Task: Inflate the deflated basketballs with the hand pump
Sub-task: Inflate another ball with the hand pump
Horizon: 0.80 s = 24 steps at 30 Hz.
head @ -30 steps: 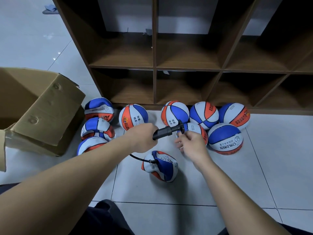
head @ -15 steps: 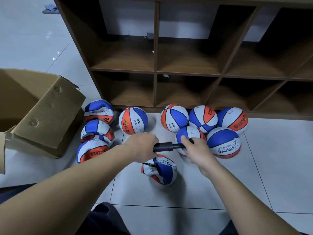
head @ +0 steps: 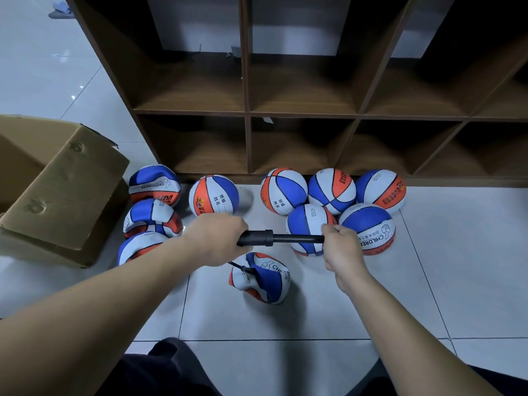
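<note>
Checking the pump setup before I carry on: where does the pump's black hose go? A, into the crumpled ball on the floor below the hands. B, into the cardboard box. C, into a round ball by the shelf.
A: the hose runs from under the left hand into the crumpled ball.

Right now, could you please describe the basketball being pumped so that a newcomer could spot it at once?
Start at the brown cubby shelf and come towards the person across the white floor tiles. The crumpled basketball lies alone, nearer the person than all the others, below the black hand pump. Only this ball has the pump's thin hose plugged into it.
</note>
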Motion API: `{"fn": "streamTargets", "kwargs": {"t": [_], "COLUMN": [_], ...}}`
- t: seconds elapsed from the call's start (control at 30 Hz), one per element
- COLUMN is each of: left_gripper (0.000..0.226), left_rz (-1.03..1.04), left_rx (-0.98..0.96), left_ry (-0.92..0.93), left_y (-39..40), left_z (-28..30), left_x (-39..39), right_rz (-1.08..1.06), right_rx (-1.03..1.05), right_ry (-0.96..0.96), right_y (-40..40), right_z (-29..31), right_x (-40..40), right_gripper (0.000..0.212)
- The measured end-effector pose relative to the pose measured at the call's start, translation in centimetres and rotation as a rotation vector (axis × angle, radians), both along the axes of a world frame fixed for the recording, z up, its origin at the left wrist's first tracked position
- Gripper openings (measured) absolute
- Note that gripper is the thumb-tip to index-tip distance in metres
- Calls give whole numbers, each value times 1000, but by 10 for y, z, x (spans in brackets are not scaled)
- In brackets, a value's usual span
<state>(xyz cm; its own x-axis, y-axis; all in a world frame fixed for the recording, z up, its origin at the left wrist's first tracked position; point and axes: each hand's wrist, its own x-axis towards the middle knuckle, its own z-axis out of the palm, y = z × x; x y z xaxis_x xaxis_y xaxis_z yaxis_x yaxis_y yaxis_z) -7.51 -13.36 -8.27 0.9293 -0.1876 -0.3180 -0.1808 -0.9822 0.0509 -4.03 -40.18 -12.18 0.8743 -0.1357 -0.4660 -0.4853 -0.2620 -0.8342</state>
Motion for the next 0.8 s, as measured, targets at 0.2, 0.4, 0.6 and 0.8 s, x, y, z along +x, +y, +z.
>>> {"fn": "streamTargets", "kwargs": {"t": [0.2,0.4,0.6,0.8], "left_gripper": [31,34,31,33], "left_rz": [0,8,-9,-32], "left_rx": [3,-7,-13,-15], "left_ry": [-5,-10,-1,2], "left_y": [-6,-15,-26,-28], "left_z": [-3,-3,-2,-1], "left_x": [-6,-10,-10,-8], "right_rz": [47,137,170,147], "right_rx": [-19,-39,-59,-35], "right_ry": [-60,-119,-139,-109], "right_y": [28,47,59,59], "right_z": [2,12,16,13], "right_x": [-18,-32,-40,-41], "right_gripper": [32,38,40,39]}}
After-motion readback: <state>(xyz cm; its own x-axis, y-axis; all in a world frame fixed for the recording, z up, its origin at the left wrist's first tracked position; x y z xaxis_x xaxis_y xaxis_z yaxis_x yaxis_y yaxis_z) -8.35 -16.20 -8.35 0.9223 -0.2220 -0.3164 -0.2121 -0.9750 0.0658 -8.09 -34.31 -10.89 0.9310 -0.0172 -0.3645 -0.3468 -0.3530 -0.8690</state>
